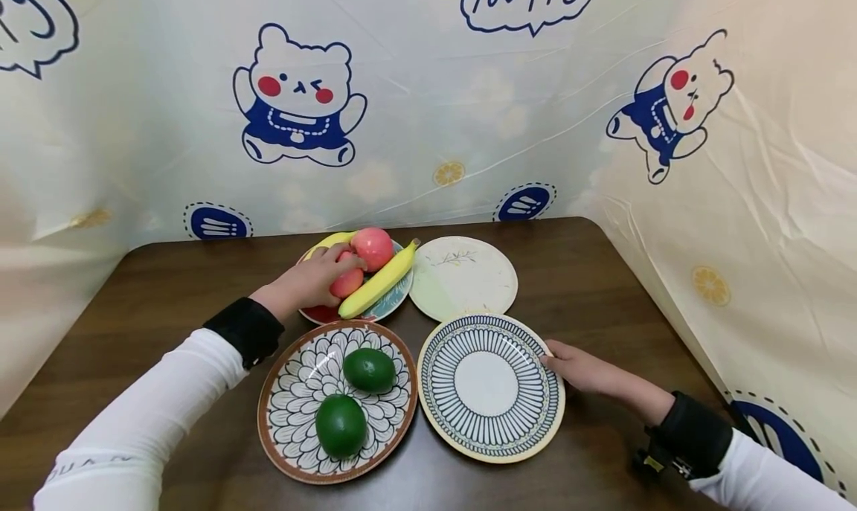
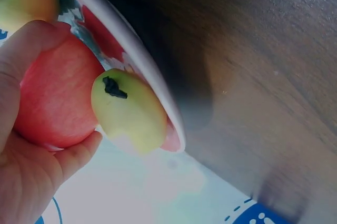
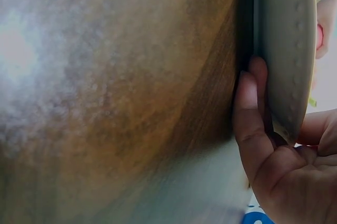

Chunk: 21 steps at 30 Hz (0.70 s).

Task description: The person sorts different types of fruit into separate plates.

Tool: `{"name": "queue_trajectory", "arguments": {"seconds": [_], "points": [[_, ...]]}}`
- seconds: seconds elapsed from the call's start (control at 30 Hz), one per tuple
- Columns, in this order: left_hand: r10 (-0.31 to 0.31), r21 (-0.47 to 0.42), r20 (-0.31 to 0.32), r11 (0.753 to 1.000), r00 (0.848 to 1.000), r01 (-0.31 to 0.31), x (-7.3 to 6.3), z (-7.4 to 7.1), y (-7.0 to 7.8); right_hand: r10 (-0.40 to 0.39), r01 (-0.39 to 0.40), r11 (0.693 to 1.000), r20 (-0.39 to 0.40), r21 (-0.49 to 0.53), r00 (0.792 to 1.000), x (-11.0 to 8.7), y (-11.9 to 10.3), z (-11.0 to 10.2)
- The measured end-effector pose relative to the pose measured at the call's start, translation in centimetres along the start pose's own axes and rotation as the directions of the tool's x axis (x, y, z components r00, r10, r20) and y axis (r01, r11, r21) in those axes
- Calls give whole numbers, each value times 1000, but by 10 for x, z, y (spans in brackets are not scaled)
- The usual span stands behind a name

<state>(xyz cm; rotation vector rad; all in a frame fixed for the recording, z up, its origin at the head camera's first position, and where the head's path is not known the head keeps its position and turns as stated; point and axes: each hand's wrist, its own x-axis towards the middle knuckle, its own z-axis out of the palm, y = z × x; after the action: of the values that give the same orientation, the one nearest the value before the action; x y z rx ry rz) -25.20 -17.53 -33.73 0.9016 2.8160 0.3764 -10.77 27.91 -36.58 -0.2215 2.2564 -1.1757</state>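
My left hand (image 1: 311, 279) reaches over the back left plate (image 1: 395, 303) and grips a red apple (image 2: 60, 90), thumb and fingers spread around its sides. Another red apple (image 1: 372, 248) lies just behind it. One banana (image 1: 379, 280) lies along the right side of that plate, and a second banana (image 1: 328, 243) shows partly behind the hand. With the right hand (image 1: 579, 366), I hold the rim of a blue-and-white patterned plate (image 1: 485, 384). The right thumb lies over its edge, while the fingers (image 3: 247, 108) curl beneath it. The top of this plate is bare.
To the left of the patterned plate, a brown-rimmed plate (image 1: 281, 429) bears two green avocados (image 1: 341, 425). A pale plate with a leaf sprig (image 1: 464, 277) lies at the back. Everything stands on a dark wooden table (image 1: 167, 295), with a printed curtain (image 1: 415, 102) behind and at the sides.
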Motion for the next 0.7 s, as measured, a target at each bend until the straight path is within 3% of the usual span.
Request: {"name": "queue_trajectory", "arguments": {"seconds": [0.3, 0.43, 0.57, 0.7], "points": [[23, 25, -20, 999, 1000, -23, -7, -5, 2, -2, 2, 1000, 3, -7, 1000, 1, 1, 0], [-7, 11, -1, 1000, 1000, 7, -9, -11, 2, -3, 4, 1000, 1, -17, 1000, 2, 0, -1], [-25, -2, -9, 1000, 1000, 25, -12, -23, 4, -9, 9, 1000, 4, -14, 1000, 3, 0, -1], [5, 4, -79, 1000, 997, -5, -12, -43, 10, -6, 6, 1000, 7, 2, 1000, 2, -1, -1]]}}
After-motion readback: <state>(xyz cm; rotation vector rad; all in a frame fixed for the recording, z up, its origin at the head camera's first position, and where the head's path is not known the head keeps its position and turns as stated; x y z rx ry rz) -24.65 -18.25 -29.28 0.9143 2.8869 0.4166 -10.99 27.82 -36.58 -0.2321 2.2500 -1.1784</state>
